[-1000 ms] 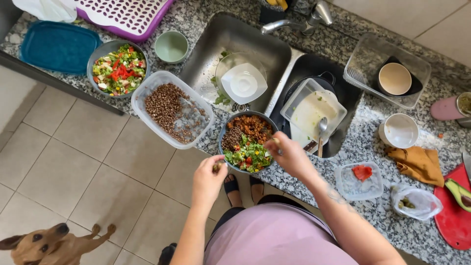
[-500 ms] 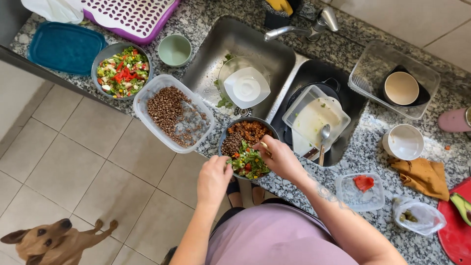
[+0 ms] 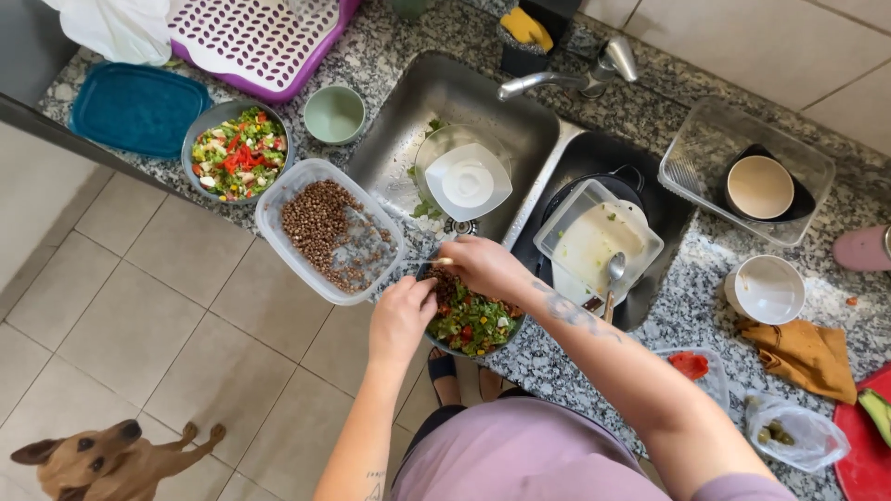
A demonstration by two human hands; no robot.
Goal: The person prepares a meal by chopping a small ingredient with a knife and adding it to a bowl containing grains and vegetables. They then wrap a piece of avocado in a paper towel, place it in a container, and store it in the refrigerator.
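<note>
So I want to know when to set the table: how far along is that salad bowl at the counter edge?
Done: the bowl already holds chopped greens, red bits and some brown grains. In hand: the right hand holds a utensil over it, pointing at the clear container of brown grains, while the left hand steadies the rim. Left: many grains remain in the container, and a second bowl of chopped vegetables sits apart.

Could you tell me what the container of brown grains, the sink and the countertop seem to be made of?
The container of brown grains looks like clear, slightly cloudy plastic: its contents show through the walls. The sink looks like brushed stainless steel, grey with a soft sheen. The countertop looks like polished speckled granite, though a stone-look surface cannot be ruled out.
</note>
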